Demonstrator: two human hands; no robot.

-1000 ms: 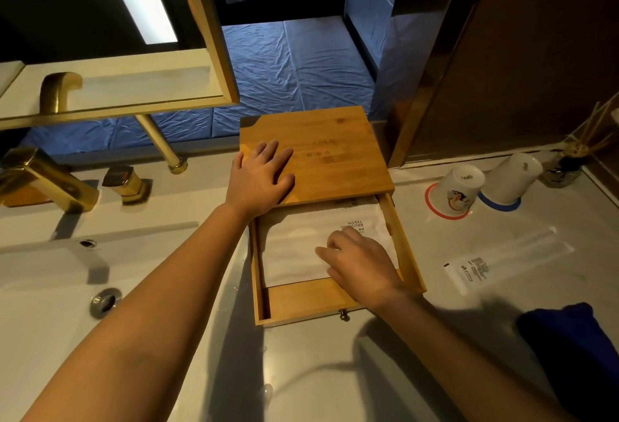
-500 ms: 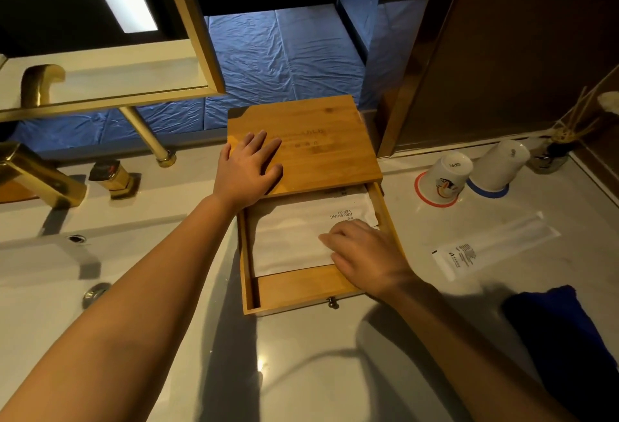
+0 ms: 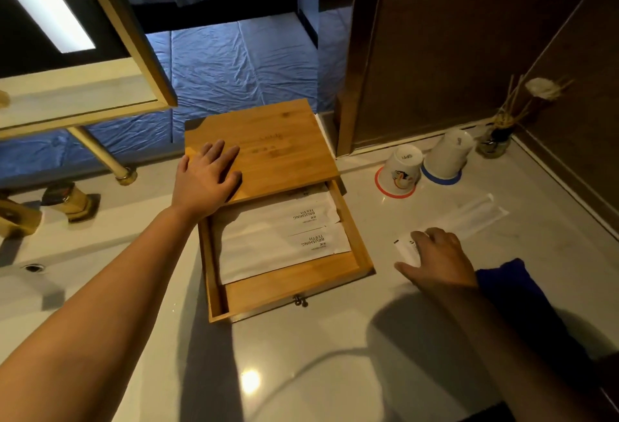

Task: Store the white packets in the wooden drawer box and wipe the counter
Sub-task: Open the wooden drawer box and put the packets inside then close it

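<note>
Bamboo drawer box (image 3: 264,156): your left hand (image 3: 204,177) stays flat and open on its lid. Your right hand (image 3: 435,259) has left the drawer, fingers spread, gripping nothing, atop a crinkly packet (image 3: 469,220) on the glossy counter (image 3: 335,371). Two flat white packets (image 3: 278,240) lie inside.

1. Dim, warm room light overall; the brown wall panels (image 3: 452,53) at upper right sit nearly black.
2. A bright white light strip (image 3: 43,6) glows at upper left, blown out.
3. A small round glare spot (image 3: 250,381) shines on the counter (image 3: 301,371) near the bottom.
4. Both forearms throw broad, soft shadows on it.
5. Wide-angle bending curves lines at the edges.
6. The right hand (image 3: 438,259) looks slightly smeared and dark.
</note>
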